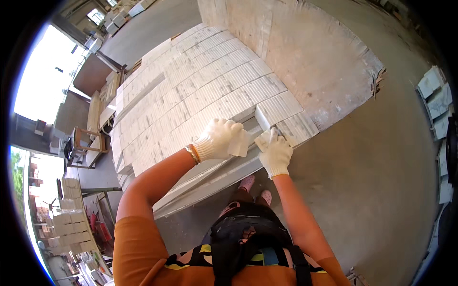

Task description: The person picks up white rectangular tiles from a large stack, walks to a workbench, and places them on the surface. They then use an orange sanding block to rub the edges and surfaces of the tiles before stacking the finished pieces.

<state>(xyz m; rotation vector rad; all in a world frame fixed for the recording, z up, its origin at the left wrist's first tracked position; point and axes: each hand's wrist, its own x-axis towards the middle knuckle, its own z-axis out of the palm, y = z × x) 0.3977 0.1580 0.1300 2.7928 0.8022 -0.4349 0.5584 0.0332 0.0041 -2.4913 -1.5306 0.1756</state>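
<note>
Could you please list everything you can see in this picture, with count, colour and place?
stone strips: many, pale grey-white, laid in rows on the pallet, centre
single strip: one, pale, lifted at the near right corner of the stack
wooden board: one, light brown, under and behind the rows, upper right
concrete floor: grey, right and below
stacked slabs: several piles, pale, far left
wooden frame: one, brown, left
tile pieces: a few, whitish, right edge
pink shoes: two, below the stack
left hand: white glove, on the stack edge
right hand: white glove, fingers at the lifted strip
</note>
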